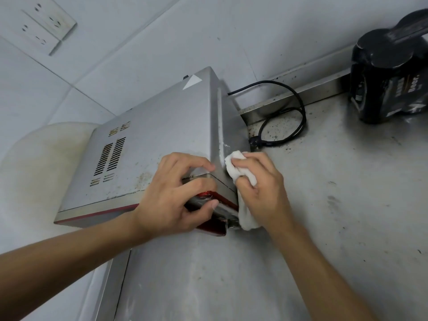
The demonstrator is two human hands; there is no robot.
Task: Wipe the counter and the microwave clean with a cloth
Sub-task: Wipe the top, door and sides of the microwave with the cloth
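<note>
Both hands are working at the front right corner of the microwave (162, 135): the left hand (176, 198) is gripping that corner, fingers curled over the top edge and thumb pressing the red-trimmed door, while the right hand (261, 188) is clamping a bunched white cloth (240, 172) against the microwave's right side wall. The microwave is sitting on a steel bench (324, 205) whose surface is showing smears and dark specks, thickest around the coiled black cord (284, 119) lying just behind the microwave. White tiled wall is rising behind, carrying a socket plate (46, 24) at upper left. A dark wrapped pack (389, 77) is standing at the back right, well apart from the hands, leaving open bench between.
</note>
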